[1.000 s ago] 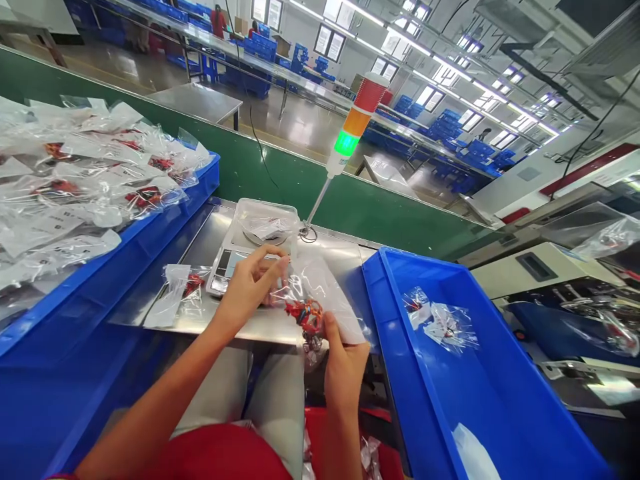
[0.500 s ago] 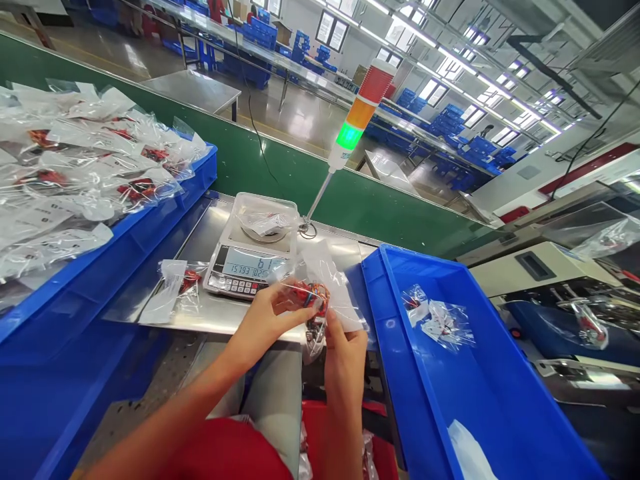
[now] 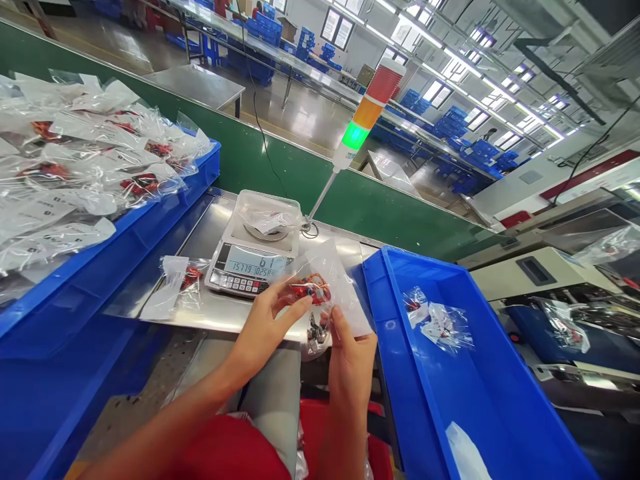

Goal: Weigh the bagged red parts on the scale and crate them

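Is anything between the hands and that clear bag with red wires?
Nothing visible stands between them: the left hand and right hand both grip the bag directly. The scale sits beyond the left hand.

A signal tower point(image 3: 368, 112) shows red and orange above a lit green section point(image 3: 355, 137), in front of a low green partition point(image 3: 235, 160). Beyond, a metal table point(image 3: 195, 87) stands on the shiny floor point(image 3: 305, 127), and farther back blue crates point(image 3: 449, 123) are stacked along a long bench point(image 3: 300, 65). Windows point(image 3: 337, 29) show beneath rows of ceiling lights point(image 3: 427, 37).
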Available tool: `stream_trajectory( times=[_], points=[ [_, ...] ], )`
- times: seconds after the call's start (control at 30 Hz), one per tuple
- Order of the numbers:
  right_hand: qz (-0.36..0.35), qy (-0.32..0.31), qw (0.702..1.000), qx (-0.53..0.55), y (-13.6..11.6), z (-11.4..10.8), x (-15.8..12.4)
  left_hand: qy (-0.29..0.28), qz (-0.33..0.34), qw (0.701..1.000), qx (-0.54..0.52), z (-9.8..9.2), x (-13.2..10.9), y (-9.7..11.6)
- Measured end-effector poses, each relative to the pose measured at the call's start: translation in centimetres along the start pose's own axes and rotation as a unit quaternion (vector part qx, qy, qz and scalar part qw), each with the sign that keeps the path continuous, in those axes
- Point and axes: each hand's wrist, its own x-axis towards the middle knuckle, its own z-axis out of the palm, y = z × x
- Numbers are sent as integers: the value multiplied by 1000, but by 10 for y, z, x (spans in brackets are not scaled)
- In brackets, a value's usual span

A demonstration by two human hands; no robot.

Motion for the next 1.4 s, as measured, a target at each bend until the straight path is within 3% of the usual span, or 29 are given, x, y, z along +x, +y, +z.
stream_trajectory(
  times=[0.4,0.67,0.87,1.03,1.17,1.3,1.4],
  points=[
    [-41,21,999,10,-3,3,3,16,0,999,-44,-2,-1,9],
    [-132,14,991,7,-15,7,19,-28,76,993,-90,-2,3,21],
    [-114,-55,991,54,-16,21,22,-27,136,985,-106,-13,11,27],
    [-130,-38,989,58,-14,28,23,-2,167,984,-60,-19,18,39],
    [-154,-26,983,95,-16,31,24,-12,155,988,-13,-20,21,53],
    [-155,-51,982,92,-22,37,22,24,178,984,-4,-15,22,59],
    [-159,-39,985,62,-27,39,20,-31,107,992,-51,-9,24,56]
  ],
)
